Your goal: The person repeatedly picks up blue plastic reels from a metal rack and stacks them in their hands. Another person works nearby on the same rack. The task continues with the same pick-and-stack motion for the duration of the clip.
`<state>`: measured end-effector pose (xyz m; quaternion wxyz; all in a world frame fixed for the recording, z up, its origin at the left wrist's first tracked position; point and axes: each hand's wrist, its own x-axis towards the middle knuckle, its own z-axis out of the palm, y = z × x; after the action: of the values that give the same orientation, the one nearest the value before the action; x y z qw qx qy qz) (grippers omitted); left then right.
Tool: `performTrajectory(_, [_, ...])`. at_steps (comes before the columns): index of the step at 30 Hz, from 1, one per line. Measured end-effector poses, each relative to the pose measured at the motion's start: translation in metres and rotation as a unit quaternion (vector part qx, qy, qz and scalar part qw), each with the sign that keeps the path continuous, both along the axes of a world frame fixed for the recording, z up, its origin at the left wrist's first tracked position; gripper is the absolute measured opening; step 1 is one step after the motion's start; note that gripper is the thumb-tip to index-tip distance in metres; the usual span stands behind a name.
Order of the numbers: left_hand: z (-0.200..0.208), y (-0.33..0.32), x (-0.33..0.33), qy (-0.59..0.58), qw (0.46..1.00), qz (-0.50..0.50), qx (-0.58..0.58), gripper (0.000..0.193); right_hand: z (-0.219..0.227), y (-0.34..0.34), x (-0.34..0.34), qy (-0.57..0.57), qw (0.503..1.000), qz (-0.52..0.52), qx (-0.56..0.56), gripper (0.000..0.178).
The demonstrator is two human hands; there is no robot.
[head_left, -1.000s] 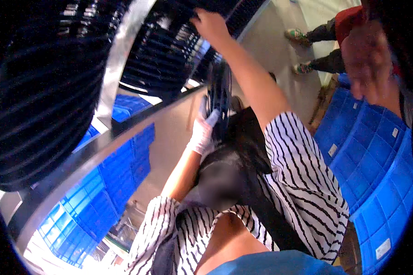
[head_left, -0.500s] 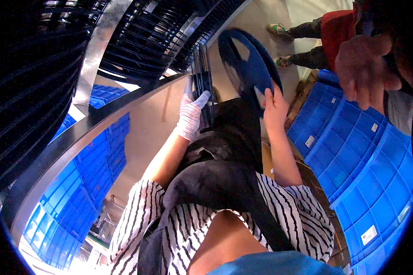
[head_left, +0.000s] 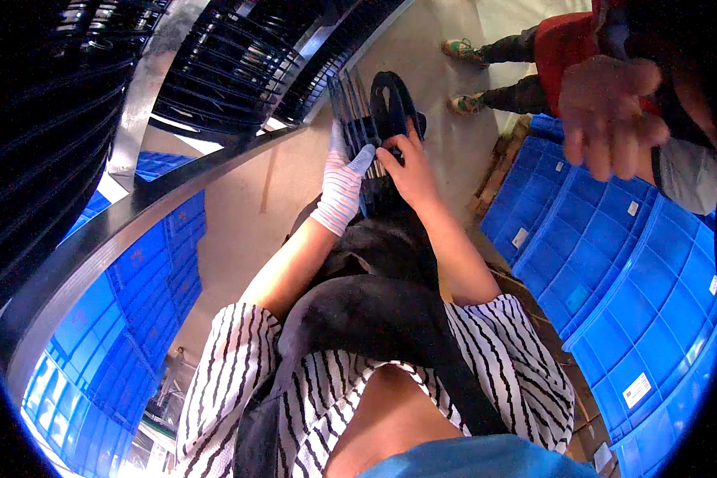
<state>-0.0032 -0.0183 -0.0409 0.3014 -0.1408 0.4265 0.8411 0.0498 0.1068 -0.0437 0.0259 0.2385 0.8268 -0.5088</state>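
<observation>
Left hand (head_left: pixel 342 183): fingers closed around a stack (head_left: pixel 360 119), upper centre. Right hand (head_left: pixel 412 174): fingers pinching a disc (head_left: pixel 404 102) beside it. Both are off the rack (head_left: pixel 153 80); other discs (head_left: pixel 223 80) fill it, upper left.

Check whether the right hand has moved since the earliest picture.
Yes: the right hand has drawn back from the metal rack, toward the gloved left hand.
</observation>
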Motion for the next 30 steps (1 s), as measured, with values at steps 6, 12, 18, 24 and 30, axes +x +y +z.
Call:
performTrajectory(6, [0.003, -0.002, 0.000, 0.018, 1.000, 0.010, -0.002, 0.073, 0.002, 0.003, 0.003, 0.000, 1.000, 0.020, -0.009, 0.033])
performTrajectory(12, [0.002, -0.007, -0.005, 0.003, 1.000, 0.005, -0.015, 0.077, 0.013, 0.005, 0.007, 0.011, 0.997, 0.059, 0.038, 0.028])
performTrajectory(18, [0.029, -0.001, -0.013, -0.001, 0.999, 0.013, -0.043, 0.084, 0.013, 0.011, 0.017, 0.014, 1.000, -0.001, 0.010, 0.033])
performTrajectory(24, [0.024, -0.003, -0.024, -0.013, 0.995, -0.018, -0.097, 0.092, 0.036, 0.032, 0.018, 0.034, 0.992, -0.073, 0.093, 0.057])
performTrajectory(30, [0.002, -0.005, -0.030, 0.015, 0.977, -0.032, -0.210, 0.104, 0.050, 0.065, 0.021, -0.090, 0.962, -0.001, 0.257, 0.056])
